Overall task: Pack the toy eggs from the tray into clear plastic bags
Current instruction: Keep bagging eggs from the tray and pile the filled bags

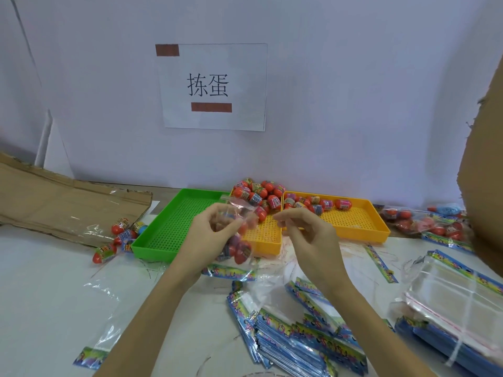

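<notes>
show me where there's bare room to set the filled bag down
The green tray has a bare floor. The white table is bare left of the left forearm. Crowded: the egg pile and the bag stacks lower right.

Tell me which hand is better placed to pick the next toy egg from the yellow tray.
Probably the right hand: it holds nothing and hovers over the yellow perforated plastic tray, nearest the red toy eggs. The left hand grips the clear plastic bag.
</notes>
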`<state>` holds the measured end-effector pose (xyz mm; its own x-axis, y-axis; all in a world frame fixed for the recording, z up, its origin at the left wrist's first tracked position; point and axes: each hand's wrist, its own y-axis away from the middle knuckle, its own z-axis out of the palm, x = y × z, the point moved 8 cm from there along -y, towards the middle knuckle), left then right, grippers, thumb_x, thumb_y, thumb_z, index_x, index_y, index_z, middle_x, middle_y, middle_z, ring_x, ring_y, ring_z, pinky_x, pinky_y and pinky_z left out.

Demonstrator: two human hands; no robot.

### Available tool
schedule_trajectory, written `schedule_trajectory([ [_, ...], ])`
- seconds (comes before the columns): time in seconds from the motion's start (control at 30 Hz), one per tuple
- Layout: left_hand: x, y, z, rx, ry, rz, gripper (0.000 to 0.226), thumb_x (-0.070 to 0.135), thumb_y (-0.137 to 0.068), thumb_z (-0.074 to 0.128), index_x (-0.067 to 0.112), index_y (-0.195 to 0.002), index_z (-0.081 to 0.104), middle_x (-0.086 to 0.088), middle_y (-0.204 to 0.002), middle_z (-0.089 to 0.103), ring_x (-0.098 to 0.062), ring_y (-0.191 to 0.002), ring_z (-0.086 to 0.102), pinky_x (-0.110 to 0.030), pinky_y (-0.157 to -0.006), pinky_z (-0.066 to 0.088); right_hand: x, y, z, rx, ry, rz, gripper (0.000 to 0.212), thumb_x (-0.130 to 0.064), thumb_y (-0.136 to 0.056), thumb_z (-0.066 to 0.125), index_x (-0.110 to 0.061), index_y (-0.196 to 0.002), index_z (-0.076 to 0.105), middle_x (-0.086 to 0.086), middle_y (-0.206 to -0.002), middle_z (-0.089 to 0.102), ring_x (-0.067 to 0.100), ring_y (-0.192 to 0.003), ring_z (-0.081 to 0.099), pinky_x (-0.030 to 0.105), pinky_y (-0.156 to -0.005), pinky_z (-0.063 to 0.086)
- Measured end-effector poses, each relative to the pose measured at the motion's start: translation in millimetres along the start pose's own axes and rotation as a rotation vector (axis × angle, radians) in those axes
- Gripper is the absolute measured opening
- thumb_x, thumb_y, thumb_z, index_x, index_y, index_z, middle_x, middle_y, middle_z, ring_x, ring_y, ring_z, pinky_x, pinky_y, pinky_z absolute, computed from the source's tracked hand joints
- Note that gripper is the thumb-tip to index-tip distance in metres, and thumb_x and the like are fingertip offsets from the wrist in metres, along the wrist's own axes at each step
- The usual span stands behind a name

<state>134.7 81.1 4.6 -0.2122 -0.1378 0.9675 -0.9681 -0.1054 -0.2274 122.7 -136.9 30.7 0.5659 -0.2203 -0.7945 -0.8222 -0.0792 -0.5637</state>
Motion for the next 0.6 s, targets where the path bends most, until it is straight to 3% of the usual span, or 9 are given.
schedule_trajectory([
  [0.17,-9.8,-3.9,-16.9,0.126,0.1,-0.059,0.026,0.03,-0.093,0.078,0.025,-0.116,0.068,-0.012,-0.096,0.078,-0.017,-0.071,0.071,-0.035,-0.063,0.058,13.5,-3.2,30.0,-0.154,0.238,0.015,0.028,-0.003,-0.104,0.054,-0.02,-0.11,0.075,-0.013,-0.111,0.072,0.001,-0.105,0.064,0.022,-0.089,0.053],
  [0.27,-12.7,-3.8,-21.9,0.187,0.197,-0.093,0.035,0.033,-0.086,0.084,0.022,-0.117,0.071,-0.011,-0.102,0.078,-0.024,-0.091,0.077,-0.046,-0.08,0.063,18.5,-16.3,54.7,-0.261,0.402,-0.027,0.03,-0.004,-0.105,0.051,-0.017,-0.123,0.072,-0.005,-0.128,0.068,0.008,-0.121,0.059,0.025,-0.101,0.05],
  [0.37,-11.5,-3.9,-27.2,0.202,0.253,-0.082,0.047,0.041,-0.072,0.087,0.013,-0.108,0.078,-0.008,-0.093,0.079,-0.016,-0.084,0.074,-0.028,-0.075,0.061,22.1,-30.8,78.1,-0.36,0.498,-0.059,0.035,-0.007,-0.106,0.049,-0.017,-0.134,0.066,-0.003,-0.14,0.062,0.013,-0.133,0.052,0.028,-0.111,0.043],
  [0.5,-11.4,-4.3,-28.2,0.167,0.241,-0.073,0.025,0.038,-0.074,0.087,0.015,-0.083,0.085,-0.008,-0.079,0.079,-0.011,-0.069,0.073,-0.018,-0.06,0.056,30.2,-46.8,101.6,-0.423,0.554,-0.036,0.029,-0.009,-0.103,0.059,-0.017,-0.126,0.074,0.0,-0.126,0.072,0.017,-0.116,0.063,0.027,-0.096,0.048],
  [0.6,-16.0,-7.4,-28.5,0.167,0.18,-0.091,0.03,0.038,-0.087,0.082,0.009,-0.086,0.08,-0.018,-0.086,0.077,-0.026,-0.077,0.075,-0.032,-0.073,0.063,40.3,-53.6,106.9,-0.409,0.551,0.069,0.029,-0.012,-0.094,0.073,-0.017,-0.122,0.076,0.002,-0.115,0.075,0.015,-0.098,0.065,0.029,-0.09,0.053],
])
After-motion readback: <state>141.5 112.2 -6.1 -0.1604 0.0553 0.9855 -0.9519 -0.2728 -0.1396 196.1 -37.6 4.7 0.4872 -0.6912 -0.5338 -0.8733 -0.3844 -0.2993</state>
